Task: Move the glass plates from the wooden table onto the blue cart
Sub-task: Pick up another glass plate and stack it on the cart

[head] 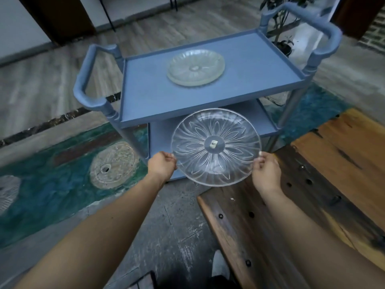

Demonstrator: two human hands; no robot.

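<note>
I hold a clear glass plate [216, 146] with a petal pattern in the air, just in front of the blue cart [145, 97]. My left hand [162, 166] grips its left rim and my right hand [266, 168] grips its right rim. The plate hangs level with the cart's near edge, over the lower shelf. A second glass plate [195, 67] lies flat on the cart's top shelf, toward the back. The wooden table [325, 170] is at my right, with no plate visible on the part in view.
The cart has thick handles at the left [87, 76] and right [325, 30] ends and a lower shelf [258, 115]. A round mat [113, 164] lies on the painted floor at left. A potted plant [285, 42] stands behind the cart.
</note>
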